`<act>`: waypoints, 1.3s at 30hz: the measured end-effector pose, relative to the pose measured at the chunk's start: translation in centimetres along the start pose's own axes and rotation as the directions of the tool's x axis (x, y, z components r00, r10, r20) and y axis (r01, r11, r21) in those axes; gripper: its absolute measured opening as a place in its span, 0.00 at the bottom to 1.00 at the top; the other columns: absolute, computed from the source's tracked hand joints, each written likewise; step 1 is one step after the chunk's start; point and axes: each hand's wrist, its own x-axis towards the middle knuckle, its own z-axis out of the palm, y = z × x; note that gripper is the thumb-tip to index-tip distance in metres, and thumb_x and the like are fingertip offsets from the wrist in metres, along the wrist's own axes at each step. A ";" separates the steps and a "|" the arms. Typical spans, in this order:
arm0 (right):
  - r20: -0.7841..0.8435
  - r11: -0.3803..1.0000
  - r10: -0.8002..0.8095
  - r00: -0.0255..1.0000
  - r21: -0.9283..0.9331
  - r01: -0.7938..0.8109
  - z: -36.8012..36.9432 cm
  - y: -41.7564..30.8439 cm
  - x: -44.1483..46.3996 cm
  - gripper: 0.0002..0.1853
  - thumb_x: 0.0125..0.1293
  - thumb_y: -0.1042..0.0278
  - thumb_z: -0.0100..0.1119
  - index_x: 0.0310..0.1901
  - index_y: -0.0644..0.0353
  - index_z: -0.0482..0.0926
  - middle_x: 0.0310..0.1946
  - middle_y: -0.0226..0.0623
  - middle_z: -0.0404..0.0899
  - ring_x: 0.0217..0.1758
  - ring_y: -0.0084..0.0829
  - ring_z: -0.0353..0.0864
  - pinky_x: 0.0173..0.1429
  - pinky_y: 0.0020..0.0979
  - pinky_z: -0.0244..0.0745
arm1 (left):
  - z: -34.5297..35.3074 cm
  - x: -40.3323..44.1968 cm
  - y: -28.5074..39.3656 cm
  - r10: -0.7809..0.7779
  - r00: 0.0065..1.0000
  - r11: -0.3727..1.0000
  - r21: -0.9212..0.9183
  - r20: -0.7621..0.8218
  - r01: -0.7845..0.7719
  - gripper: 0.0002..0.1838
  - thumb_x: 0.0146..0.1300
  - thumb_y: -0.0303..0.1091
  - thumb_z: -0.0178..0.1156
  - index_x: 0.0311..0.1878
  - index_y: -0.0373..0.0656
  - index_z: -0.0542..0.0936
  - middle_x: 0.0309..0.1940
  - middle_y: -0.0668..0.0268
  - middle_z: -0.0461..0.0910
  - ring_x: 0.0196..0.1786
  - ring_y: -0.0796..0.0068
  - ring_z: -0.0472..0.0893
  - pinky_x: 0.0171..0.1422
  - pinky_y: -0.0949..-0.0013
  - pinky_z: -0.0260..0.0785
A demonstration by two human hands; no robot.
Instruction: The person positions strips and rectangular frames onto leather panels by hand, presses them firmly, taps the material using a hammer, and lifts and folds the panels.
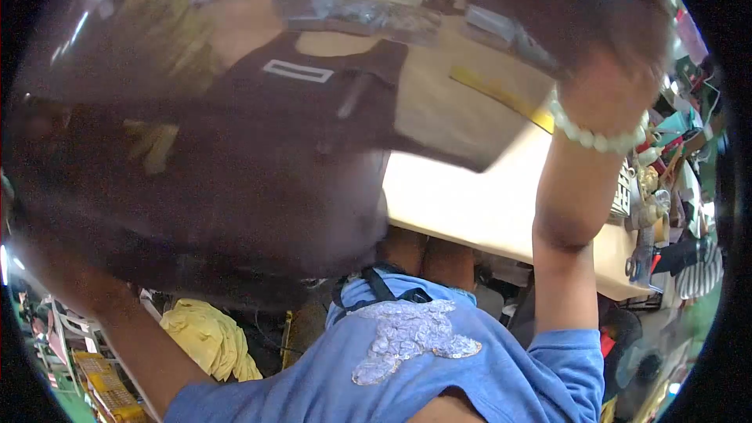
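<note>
A dark brown garment (274, 180) spreads across the left and middle of the head view, smeared by motion. It has a curved neckline and a white rectangular outline (298, 71) near the top. At the lower left, my left hand (82, 286) is at the garment's edge, its fingers lost in dark blur. My right hand (615, 63) is raised at the upper right beside a dark blurred area, and its fingers do not show clearly. A pale bead bracelet (599, 139) circles that wrist.
Under the garment lies a bright cream table (470, 200) with a yellow strip (501, 98). Boxes and plastic-wrapped items (384, 17) stand at its far side. Yellow cloth (207, 337) is piled at the lower left. Tools and clutter (662, 188) crowd the right edge.
</note>
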 end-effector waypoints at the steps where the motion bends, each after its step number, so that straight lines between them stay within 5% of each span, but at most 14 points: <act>1: 0.037 1.000 0.022 0.999 0.016 -0.022 0.9 0.7 1.1 0.28 0.57 0.73 0.59 0.60 0.69 0.68 0.46 0.44 0.76 0.44 0.30 0.77 0.48 0.28 0.72 | 1.9 1.0 -0.8 -0.005 0.999 1.000 -0.013 0.034 0.006 0.27 0.61 0.42 0.52 0.64 0.46 0.70 0.64 0.50 0.67 0.59 0.62 0.74 0.58 0.67 0.68; 8: 0.188 0.991 0.106 0.976 0.064 -0.120 5.8 7.3 3.4 0.24 0.58 0.70 0.62 0.56 0.70 0.72 0.38 0.41 0.82 0.35 0.25 0.81 0.39 0.24 0.77 | 22.7 -0.6 -2.9 -0.001 0.949 0.979 -0.192 0.317 0.065 0.32 0.50 0.26 0.46 0.64 0.39 0.68 0.64 0.51 0.67 0.66 0.62 0.67 0.70 0.68 0.56; 10: 0.072 0.973 0.195 0.978 -0.139 -0.184 7.6 7.4 0.3 0.28 0.54 0.75 0.62 0.59 0.69 0.70 0.43 0.41 0.80 0.33 0.23 0.78 0.36 0.23 0.75 | 29.2 -3.6 -2.2 0.037 0.917 0.966 -0.248 0.396 0.068 0.34 0.47 0.22 0.45 0.64 0.37 0.67 0.64 0.51 0.67 0.68 0.62 0.65 0.73 0.69 0.52; 13: 0.035 0.932 0.114 0.993 -0.351 -0.094 7.2 15.9 -2.4 0.31 0.53 0.77 0.59 0.62 0.68 0.67 0.52 0.45 0.76 0.44 0.29 0.78 0.46 0.26 0.75 | 36.8 -8.9 0.8 0.119 0.880 0.965 -0.261 0.459 0.006 0.35 0.48 0.21 0.44 0.66 0.40 0.65 0.66 0.51 0.64 0.68 0.56 0.63 0.73 0.64 0.53; 14: 0.021 0.889 0.065 0.998 -0.456 -0.048 7.2 18.4 -3.3 0.31 0.54 0.77 0.58 0.63 0.67 0.66 0.55 0.47 0.74 0.49 0.33 0.77 0.52 0.29 0.74 | 37.7 -10.8 3.2 0.029 0.862 0.940 -0.307 0.506 0.148 0.35 0.48 0.19 0.43 0.66 0.39 0.65 0.65 0.50 0.64 0.67 0.55 0.64 0.72 0.62 0.55; 17: -0.020 0.812 0.215 0.976 -0.552 -0.190 8.1 20.6 -5.1 0.34 0.55 0.78 0.55 0.66 0.62 0.62 0.61 0.60 0.65 0.66 0.51 0.64 0.70 0.35 0.57 | 41.8 -15.2 6.2 0.062 0.870 0.978 -0.202 0.489 0.043 0.32 0.49 0.17 0.46 0.64 0.35 0.66 0.63 0.48 0.66 0.64 0.52 0.67 0.69 0.59 0.59; 23: -0.069 0.779 0.151 0.986 -0.607 -0.161 7.2 23.3 -3.7 0.34 0.52 0.79 0.52 0.65 0.68 0.61 0.57 0.69 0.65 0.62 0.58 0.66 0.69 0.40 0.59 | 42.5 -14.9 9.3 -0.022 0.841 0.972 -0.184 0.541 0.145 0.32 0.50 0.17 0.49 0.64 0.35 0.66 0.64 0.54 0.66 0.64 0.54 0.67 0.66 0.62 0.62; 26: -0.125 0.759 0.099 0.987 -0.632 -0.157 6.8 24.5 -2.0 0.33 0.53 0.73 0.54 0.64 0.68 0.64 0.58 0.65 0.66 0.61 0.56 0.68 0.68 0.39 0.61 | 43.8 -12.9 8.7 -0.003 0.888 0.983 -0.161 0.461 0.086 0.33 0.51 0.19 0.51 0.66 0.39 0.65 0.67 0.55 0.63 0.68 0.54 0.62 0.68 0.53 0.59; 29: -0.222 0.761 0.138 0.965 -0.600 -0.247 6.5 25.5 -0.9 0.32 0.56 0.64 0.58 0.63 0.68 0.66 0.60 0.61 0.67 0.63 0.55 0.67 0.67 0.38 0.62 | 42.8 -12.8 10.7 -0.048 0.890 0.990 0.140 0.453 -0.018 0.33 0.56 0.27 0.53 0.68 0.44 0.62 0.70 0.54 0.57 0.71 0.50 0.55 0.69 0.39 0.51; 32: -0.245 0.774 0.180 0.953 -0.563 -0.291 6.5 27.5 -1.6 0.32 0.57 0.59 0.60 0.61 0.69 0.68 0.59 0.57 0.69 0.64 0.52 0.66 0.68 0.38 0.61 | 42.7 -15.8 11.6 -0.172 0.877 0.982 0.011 0.448 0.187 0.32 0.63 0.39 0.53 0.70 0.47 0.59 0.72 0.52 0.51 0.73 0.47 0.49 0.68 0.31 0.43; 34: -0.256 0.785 0.201 0.946 -0.536 -0.311 6.7 27.7 -2.4 0.31 0.57 0.57 0.62 0.59 0.70 0.70 0.55 0.55 0.72 0.63 0.49 0.67 0.67 0.38 0.61 | 41.1 -18.0 12.5 -0.291 0.730 0.937 0.029 0.619 0.348 0.33 0.67 0.53 0.46 0.71 0.48 0.57 0.72 0.52 0.50 0.74 0.46 0.48 0.70 0.34 0.39; 37: -0.283 0.796 0.219 0.934 -0.502 -0.338 6.9 28.3 -3.2 0.30 0.56 0.57 0.63 0.57 0.68 0.73 0.50 0.52 0.75 0.60 0.47 0.68 0.66 0.38 0.62 | 40.7 -22.0 12.5 -0.374 0.545 0.852 0.045 0.750 0.522 0.35 0.68 0.59 0.40 0.72 0.48 0.55 0.73 0.53 0.49 0.74 0.46 0.46 0.71 0.35 0.35; 39: -0.313 0.804 0.191 0.930 -0.493 -0.331 7.2 28.7 -3.4 0.30 0.56 0.57 0.63 0.58 0.66 0.73 0.50 0.52 0.75 0.60 0.47 0.68 0.66 0.38 0.62 | 41.1 -22.5 12.1 -0.358 0.516 0.813 -0.012 0.778 0.582 0.36 0.67 0.61 0.38 0.72 0.49 0.55 0.73 0.53 0.49 0.75 0.47 0.46 0.72 0.35 0.33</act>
